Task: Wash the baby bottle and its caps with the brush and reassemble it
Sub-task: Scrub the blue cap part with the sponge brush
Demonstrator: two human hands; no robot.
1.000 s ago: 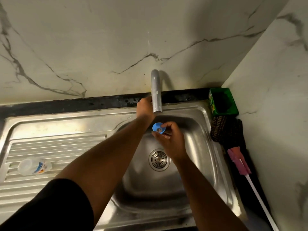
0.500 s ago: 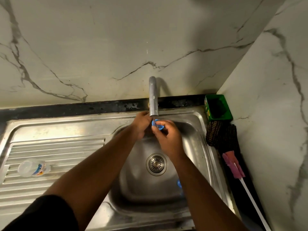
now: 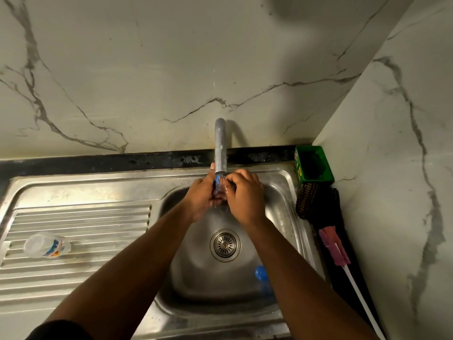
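Head view. Both hands meet directly under the tap (image 3: 220, 146) outlet, over the sink (image 3: 282, 177) basin. Left hand (image 3: 202, 198) has fingers curled round a blue cap (image 3: 217, 179), w/ thumb up beside the spout. Right hand (image 3: 245, 196) has fingers curled in toward the same cap; fingertips touch it or lie just beside it (exact contact can't be told, wet glare). Water runs over the cap and fingers.

Bottle (image 3: 46, 245): clear body w/ printed label, lying on its side on the ribbed drainboard (image 3: 98, 217), left of basin, well apart from both hands.

Second blue piece (image 3: 261, 273): on basin floor, near-right of the drain (image 3: 225, 245), partly hidden by right forearm.

Brush (image 3: 334, 246): pink head, white handle, lying on the dark counter strip right of sink, untouched.

Green tub (image 3: 313, 164) stands in the rear-right corner; dark scrub pad (image 3: 311, 202) lies just in front of it. Walls are marble-pattern.
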